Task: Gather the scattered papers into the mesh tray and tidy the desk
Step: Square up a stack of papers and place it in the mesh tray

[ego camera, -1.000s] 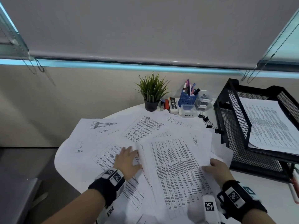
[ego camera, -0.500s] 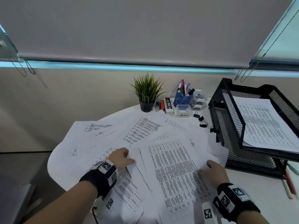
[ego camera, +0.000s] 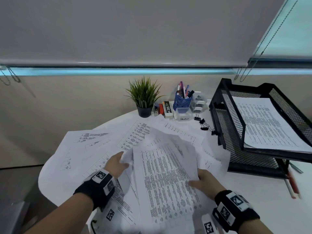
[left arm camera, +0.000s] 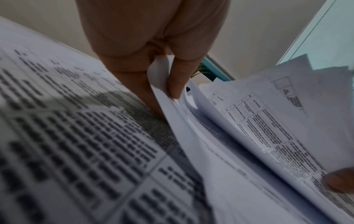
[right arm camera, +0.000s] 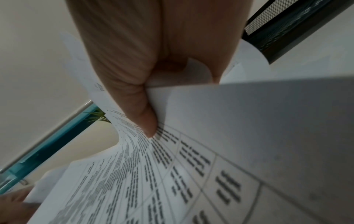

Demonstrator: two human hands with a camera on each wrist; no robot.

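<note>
While both hands lift a loose bundle of papers [ego camera: 165, 173] off the middle of the bench [ego camera: 263, 198], the left hand [ego camera: 116, 164] pinches its left edge between thumb and fingers [left arm camera: 177, 78], and the right hand [ego camera: 205, 180] clamps the right edge under its thumb [right arm camera: 141, 109]. Gripping opposite edges likely lets the person square the sheets before carrying them to the mesh tray [ego camera: 224, 115], which stands at the bench's right edge with a stack of printed pages already in its upper tier. More sheets [ego camera: 94, 146] lie fanned across the left half of the bench, some overhanging its rim. Along the far edge sit a potted plant [ego camera: 144, 98], a blue pen cup [ego camera: 183, 100] and binder clips [ego camera: 203, 123]. How many sheets the bundle holds cannot be told, both wrist views are blurred, and the tray's lower tier is mostly hidden.
</note>
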